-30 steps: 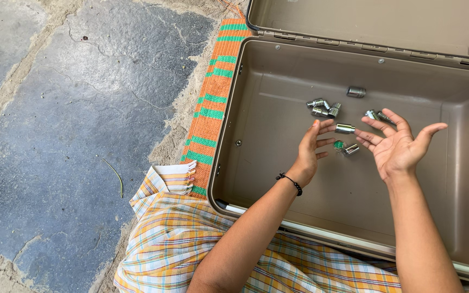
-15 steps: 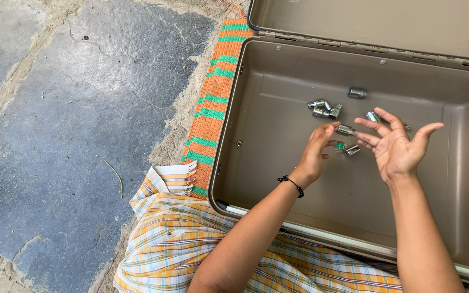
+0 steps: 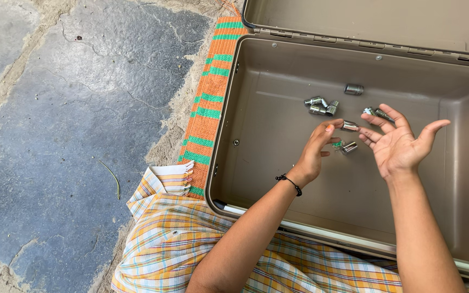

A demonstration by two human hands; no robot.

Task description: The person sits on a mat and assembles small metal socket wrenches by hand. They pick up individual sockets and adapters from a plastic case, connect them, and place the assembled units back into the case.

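1. Here, small metal sockets (image 3: pixel 321 106) are being gathered inside the open tan case (image 3: pixel 267 163).
2. One socket (image 3: pixel 349 126) is pinched by the left hand (image 3: pixel 315 152); the right hand (image 3: pixel 400 144) is held open, palm up, empty.
3. Next, careful placement into that palm seems called for.
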